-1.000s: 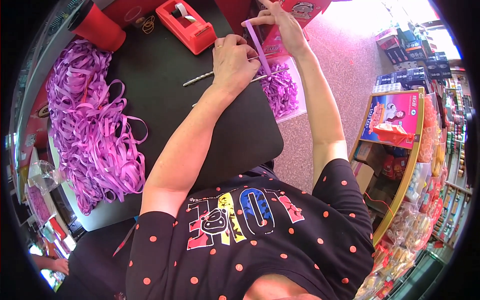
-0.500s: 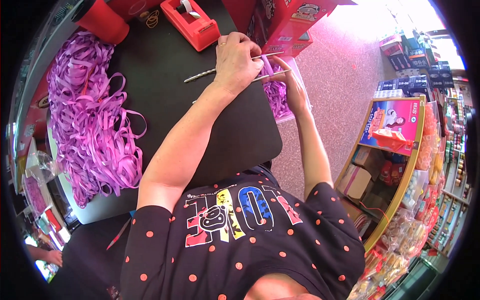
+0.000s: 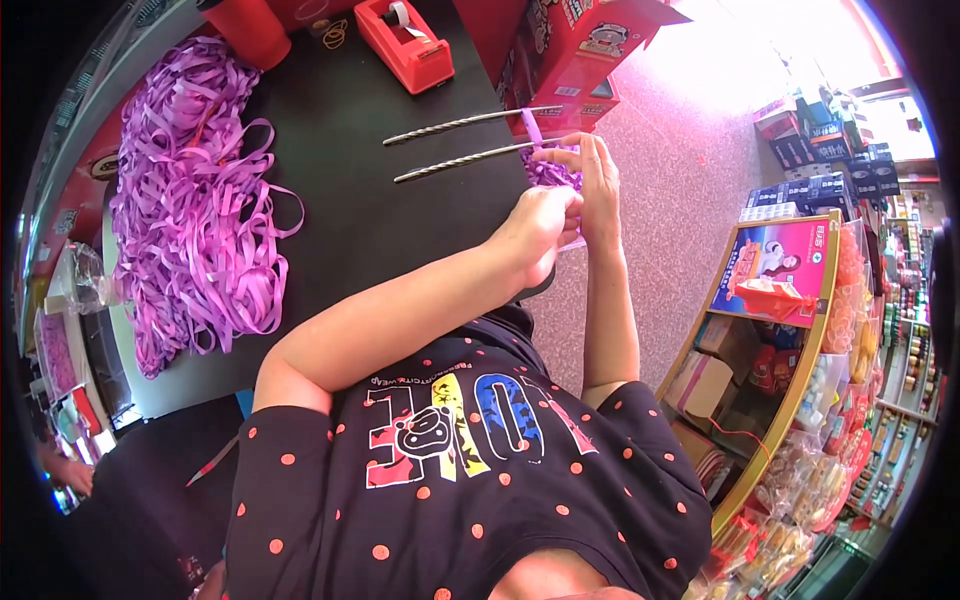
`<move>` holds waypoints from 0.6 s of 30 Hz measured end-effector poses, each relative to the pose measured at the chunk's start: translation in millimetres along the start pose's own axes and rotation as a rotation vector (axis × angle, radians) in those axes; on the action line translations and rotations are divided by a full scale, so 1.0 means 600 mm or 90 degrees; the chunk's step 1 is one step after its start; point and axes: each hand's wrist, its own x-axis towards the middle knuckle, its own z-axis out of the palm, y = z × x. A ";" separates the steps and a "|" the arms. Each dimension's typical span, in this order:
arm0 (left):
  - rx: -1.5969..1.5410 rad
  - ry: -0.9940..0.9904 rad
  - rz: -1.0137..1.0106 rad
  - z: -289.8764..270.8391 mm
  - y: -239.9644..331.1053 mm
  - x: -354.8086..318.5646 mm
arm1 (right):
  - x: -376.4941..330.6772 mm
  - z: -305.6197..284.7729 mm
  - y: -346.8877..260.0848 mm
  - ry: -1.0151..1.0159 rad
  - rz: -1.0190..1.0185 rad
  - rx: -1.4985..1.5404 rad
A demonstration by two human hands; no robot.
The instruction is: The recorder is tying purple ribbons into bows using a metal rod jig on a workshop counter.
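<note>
My left hand (image 3: 540, 225) and my right hand (image 3: 597, 185) meet at the right edge of the black table (image 3: 370, 210). Together they pinch a strip of purple ribbon (image 3: 531, 130) that stands up between the fingers. A small bunch of purple ribbon (image 3: 550, 173) hangs just behind the hands. Two twisted metal rods (image 3: 455, 160) lie side by side on the table, their right ends close to my right fingers. A large loose heap of purple ribbon strips (image 3: 190, 200) covers the table's left side.
A red tape dispenser (image 3: 403, 45) sits at the table's far edge, with rubber bands (image 3: 333, 35) and a red cylinder (image 3: 250, 30) beside it. Red cartons (image 3: 575, 60) stand behind the hands. Shelves of packaged goods (image 3: 790, 330) fill the right side over a pink floor.
Both hands have drawn back toward me along the table's right edge, still on the ribbon. The two metal rods now lie uncovered beyond the hands.
</note>
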 end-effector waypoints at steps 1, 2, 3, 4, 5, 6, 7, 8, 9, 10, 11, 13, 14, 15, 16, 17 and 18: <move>-0.032 -0.028 0.003 0.000 -0.008 0.004 | 0.007 -0.004 0.003 -0.002 -0.003 -0.001; -0.032 -0.028 0.004 0.012 -0.004 0.001 | 0.015 -0.011 0.010 -0.018 -0.021 -0.041; -0.078 -0.001 0.014 0.029 0.008 -0.002 | 0.017 -0.008 0.002 -0.036 -0.038 -0.083; -0.124 0.026 0.023 0.039 0.018 -0.003 | 0.016 -0.007 -0.011 -0.026 -0.045 -0.138; -0.123 0.024 0.023 0.041 0.023 -0.003 | 0.016 -0.004 -0.022 -0.025 -0.047 -0.138; -0.176 0.011 0.013 0.042 0.029 -0.001 | 0.017 -0.002 -0.028 -0.019 0.015 -0.102; -0.228 -0.001 0.002 0.042 0.036 0.004 | 0.018 -0.002 -0.030 -0.013 0.078 -0.066; -0.226 -0.091 0.071 0.002 0.017 0.047 | 0.020 0.005 -0.034 -0.033 0.084 -0.031; -0.222 -0.094 0.064 0.003 0.014 0.050 | 0.022 -0.001 -0.028 -0.024 0.085 -0.030; -0.283 -0.130 0.067 0.004 0.012 0.052 | 0.024 -0.007 -0.019 -0.026 0.092 0.001; -0.343 -0.164 0.071 0.004 0.010 0.051 | 0.025 -0.010 -0.013 -0.028 0.100 0.033; -0.303 -0.140 0.080 0.002 0.002 0.045 | 0.022 -0.015 -0.002 -0.018 0.101 0.057; -0.310 -0.137 0.085 0.005 0.006 0.037 | 0.021 -0.011 -0.001 -0.014 0.095 0.076; -0.318 -0.134 0.090 0.006 0.008 0.032 | 0.018 -0.008 -0.002 -0.010 0.089 0.094; -0.324 -0.135 0.088 0.004 0.007 0.032 | 0.013 -0.007 -0.005 -0.014 0.096 0.114; -0.323 -0.135 0.086 0.001 0.004 0.033 | 0.010 -0.008 -0.012 -0.011 0.097 0.114; -0.328 -0.164 0.097 -0.001 0.000 0.034 | 0.005 -0.009 -0.017 -0.016 0.094 0.113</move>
